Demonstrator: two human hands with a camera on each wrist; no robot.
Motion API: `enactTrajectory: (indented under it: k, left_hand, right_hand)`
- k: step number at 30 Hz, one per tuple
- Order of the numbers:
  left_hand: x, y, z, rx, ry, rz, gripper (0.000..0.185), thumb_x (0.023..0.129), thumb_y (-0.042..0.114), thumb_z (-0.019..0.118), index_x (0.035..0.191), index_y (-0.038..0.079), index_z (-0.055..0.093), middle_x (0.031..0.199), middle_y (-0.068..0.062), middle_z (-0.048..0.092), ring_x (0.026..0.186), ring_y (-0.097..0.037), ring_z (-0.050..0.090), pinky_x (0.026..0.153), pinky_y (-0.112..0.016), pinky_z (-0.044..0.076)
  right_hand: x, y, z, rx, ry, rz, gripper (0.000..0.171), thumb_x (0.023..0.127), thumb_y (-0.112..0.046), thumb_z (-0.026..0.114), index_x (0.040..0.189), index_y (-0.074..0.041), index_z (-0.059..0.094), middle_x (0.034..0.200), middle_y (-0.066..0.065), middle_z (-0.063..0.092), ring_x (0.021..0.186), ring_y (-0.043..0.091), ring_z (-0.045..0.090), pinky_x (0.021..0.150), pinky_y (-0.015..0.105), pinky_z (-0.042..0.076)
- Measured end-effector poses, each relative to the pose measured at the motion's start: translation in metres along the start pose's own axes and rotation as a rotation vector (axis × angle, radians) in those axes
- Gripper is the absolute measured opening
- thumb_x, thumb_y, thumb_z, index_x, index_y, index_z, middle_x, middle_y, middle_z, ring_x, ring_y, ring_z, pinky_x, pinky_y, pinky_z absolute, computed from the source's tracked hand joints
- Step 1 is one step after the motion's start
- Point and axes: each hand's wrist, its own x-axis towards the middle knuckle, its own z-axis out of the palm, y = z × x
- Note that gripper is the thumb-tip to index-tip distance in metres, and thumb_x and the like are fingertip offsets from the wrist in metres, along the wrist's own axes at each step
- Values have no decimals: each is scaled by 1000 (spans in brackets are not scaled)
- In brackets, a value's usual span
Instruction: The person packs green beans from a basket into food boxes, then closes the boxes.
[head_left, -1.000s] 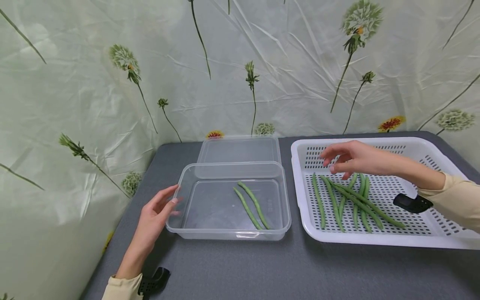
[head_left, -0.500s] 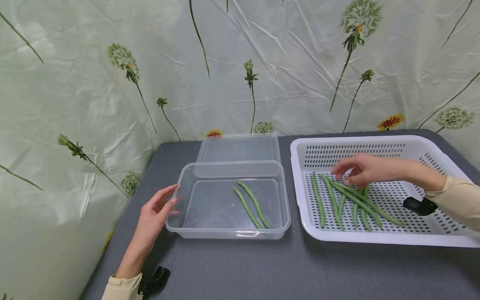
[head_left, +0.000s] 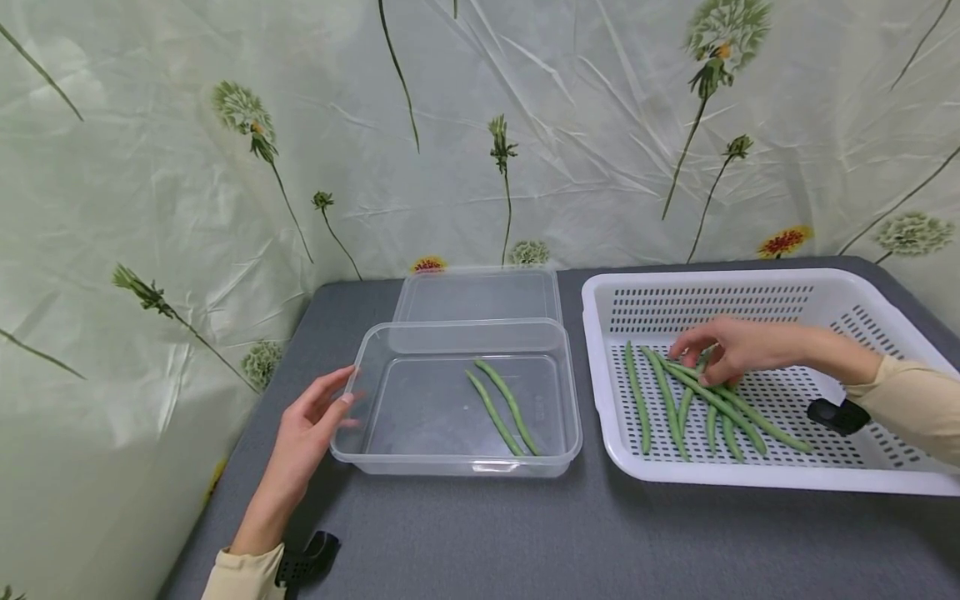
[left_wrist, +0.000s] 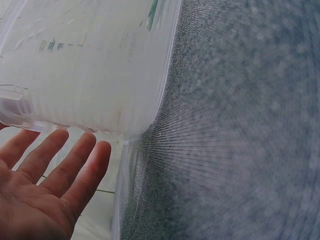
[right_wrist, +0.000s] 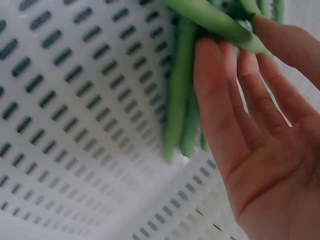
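My left hand (head_left: 303,429) rests its extended fingers against the left side of a clear plastic container (head_left: 457,465). Two green beans (head_left: 512,400) lie inside it, towards the right. In the left wrist view the fingertips (left_wrist: 90,140) meet the container's wall. Over a white perforated basket (head_left: 750,477), my right hand (head_left: 750,343) reaches down into a small pile of green beans (head_left: 671,408). The right wrist view shows one green bean (right_wrist: 215,17) pinched near its end between thumb and fingers. Parts of the beans beneath are hidden by that hand.
A clear flat lid (head_left: 480,296) lies behind the container. Both containers stand on a grey cloth-covered table (head_left: 487,542). A flower-printed curtain (head_left: 435,200) hangs behind and to the left. Each wrist wears a black device (head_left: 309,562).
My right hand has lowered and moved slightly right into the bean pile, its fingers closing around a green bean. The left hand has stayed at the container's side.
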Motion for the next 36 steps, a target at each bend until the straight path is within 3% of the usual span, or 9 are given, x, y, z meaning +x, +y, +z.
enactTrajectory:
  k: [7,14,25,29,32,36]
  left_hand:
    - [0,-1,0,1,-3,-3,43,104,22,54,144,10,48,145,-13,49,116,-12,60,79,-30,56]
    - [0,0,0,13,0,-10,42,104,21,54,145,10,48,145,-13,48,115,-10,60,79,-30,56]
    - [-1,0,0,19,-1,-6,43,104,22,54,145,10,48,144,-12,49,114,-8,60,79,-30,56]
    - [-1,-1,0,17,-2,0,43,104,21,53,144,10,48,144,-13,49,115,-8,60,79,-30,56]
    - [-1,-1,0,17,0,3,42,104,20,53,144,9,48,144,-13,49,115,-8,60,79,-29,56]
    - [-1,-1,0,19,2,4,42,104,20,54,144,9,49,144,-13,49,115,-9,60,78,-29,56]
  right_hand:
    - [0,1,1,10,-2,21,50,86,1,68,134,5,52,108,13,54,79,22,59,61,34,55]
    - [-3,-1,-3,-1,58,-9,48,89,-1,67,132,13,51,106,13,66,76,20,64,63,37,58]
    - [-8,-11,-7,76,130,-116,51,95,-2,60,140,13,41,101,20,66,81,24,66,64,44,58]
    - [-9,-17,-7,54,182,-196,48,98,-4,58,141,10,41,104,24,64,83,30,66,62,47,58]
    - [-9,-22,-8,9,217,-263,47,99,-4,57,141,10,41,107,26,62,84,27,66,62,46,58]
    - [-11,-31,-8,-20,283,-281,46,99,-6,59,140,7,43,104,24,63,81,21,65,61,44,58]
